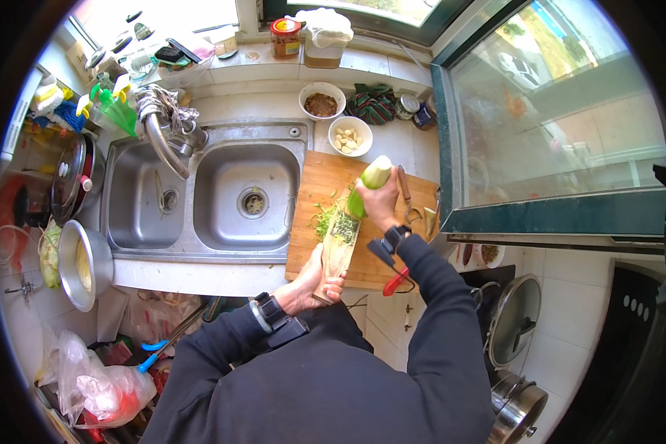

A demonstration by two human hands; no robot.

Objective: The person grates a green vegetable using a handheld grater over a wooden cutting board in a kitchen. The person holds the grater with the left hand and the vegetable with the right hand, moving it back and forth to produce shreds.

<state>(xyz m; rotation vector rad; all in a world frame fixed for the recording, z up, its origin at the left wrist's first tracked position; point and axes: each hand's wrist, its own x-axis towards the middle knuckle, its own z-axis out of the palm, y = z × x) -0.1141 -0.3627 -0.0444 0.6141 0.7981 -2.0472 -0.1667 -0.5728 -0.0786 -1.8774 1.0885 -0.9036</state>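
My left hand [309, 280] grips the lower end of a wooden hand grater [341, 255], which slants up over a wooden cutting board [317, 169]. My right hand [380, 198] is wrapped around a thick green vegetable with a pale end [374, 176], possibly a radish or gourd. Its lower end rests against the grater's upper part. Green shreds [323, 219] lie on the board left of the grater, and more cling to its face. Right of my right hand lies a peeler with a brown handle [404, 183]. A red handle [395, 282] juts over the board's front edge.
Behind the board stand a bowl [334, 147] of peeled garlic cloves and a bowl [302, 106] of brown food. A double steel sink [244, 222] lies left. The open window sash [449, 213] reaches in at the right. A metal basin [102, 266] sits far left.
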